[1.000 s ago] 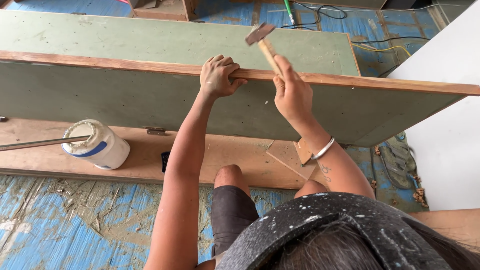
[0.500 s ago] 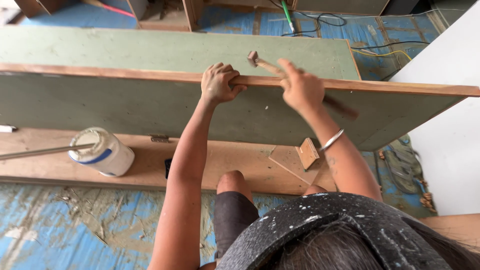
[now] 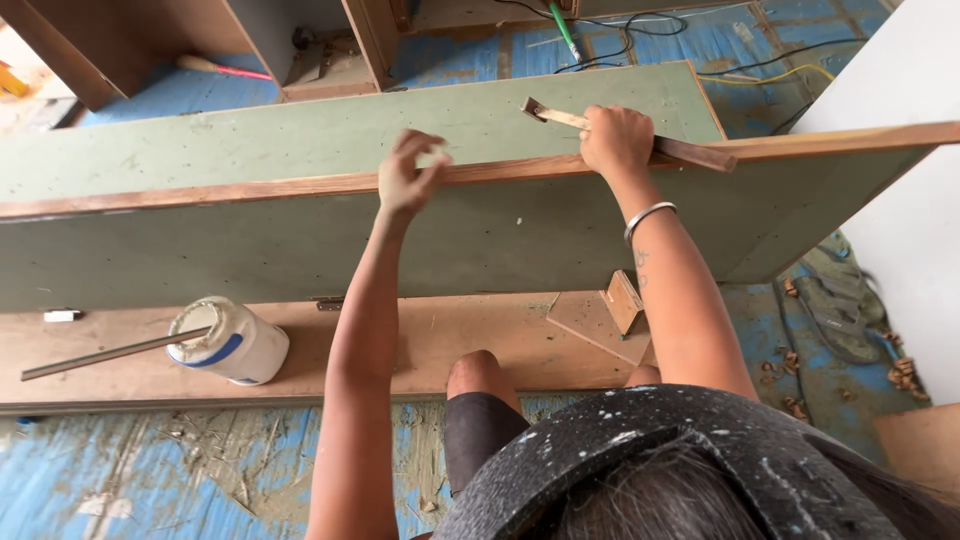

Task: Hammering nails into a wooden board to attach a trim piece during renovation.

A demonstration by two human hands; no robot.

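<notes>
Head cam looks straight down at you kneeling on the blue floor (image 3: 100, 480), with a long green board (image 3: 300, 240) stood on edge in front of you and a wooden strip (image 3: 200, 195) running along its top edge.

Your right hand (image 3: 615, 140) has a closed grip around the handle of a hammer (image 3: 560, 117), fist wrapped about midway along it. The hammer lies low and nearly flat across the strip, head pointing left, out over the flat green panel (image 3: 250, 140) behind the board.

Your left hand (image 3: 408, 180) is loose, fingers curled with the tips pinched together right at the strip, a bit left of the hammer head. If there's a nail in that pinch, I can't tell; it's too small to make out.

How far along: I'd guess the edging is mid-way. The strip sits flush along the whole visible edge, so it's placed, but both hands are working one spot near the middle, which suggests the fixing isn't done. I can't see any nail heads, so no idea how many are in.

Other stuff: a white tub (image 3: 232, 345) with a blue band lies on the plywood sheet (image 3: 450, 335) by your knee, a metal rod (image 3: 100, 355) poking out of it, and a small wooden block (image 3: 623, 300) sits to the right.
</notes>
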